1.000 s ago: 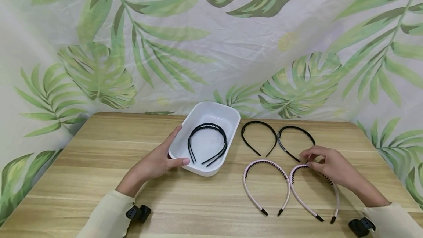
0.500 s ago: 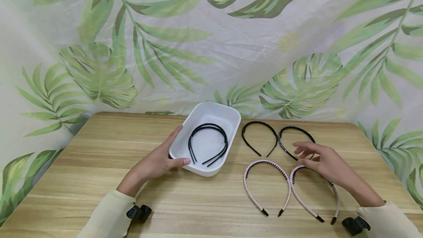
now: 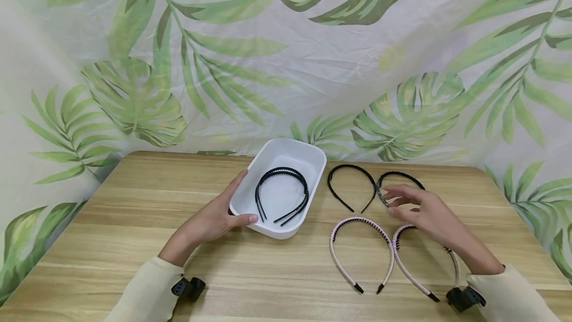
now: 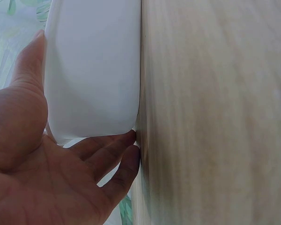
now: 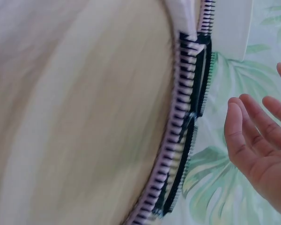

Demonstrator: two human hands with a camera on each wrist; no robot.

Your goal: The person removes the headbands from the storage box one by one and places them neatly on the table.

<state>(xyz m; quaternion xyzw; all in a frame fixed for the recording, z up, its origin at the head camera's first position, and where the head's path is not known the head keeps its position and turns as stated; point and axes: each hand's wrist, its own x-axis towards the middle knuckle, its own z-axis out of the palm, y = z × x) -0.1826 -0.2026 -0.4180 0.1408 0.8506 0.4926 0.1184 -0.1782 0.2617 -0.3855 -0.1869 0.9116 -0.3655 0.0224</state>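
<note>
My left hand (image 3: 214,220) grips the near left corner of a white plastic tub (image 3: 286,149), thumb over the rim and other fingers along the outside. Overlapping black headbands (image 3: 284,168) lie inside the tub. My right hand (image 3: 426,212) hovers with loosely bent fingers over the right black headband (image 3: 402,174), partly hiding it; in the right wrist view that hand (image 5: 267,154) holds nothing. Another black headband (image 3: 351,166) lies to its left. Nearer me are a left pink headband (image 3: 358,219) and a right pink headband (image 3: 397,242), the latter partly under my right forearm.
Everything stands on a wood-grain table (image 3: 125,202). A leaf-print cloth (image 3: 321,88) hangs behind its far edge. Each sleeve bears a black wrist camera, such as the left camera (image 3: 188,288). The tub stands close to the table's far edge.
My right hand has moved left and away from the right pink headband to above the right black headband, its fingers parting. My left hand and the tub have stayed in place.
</note>
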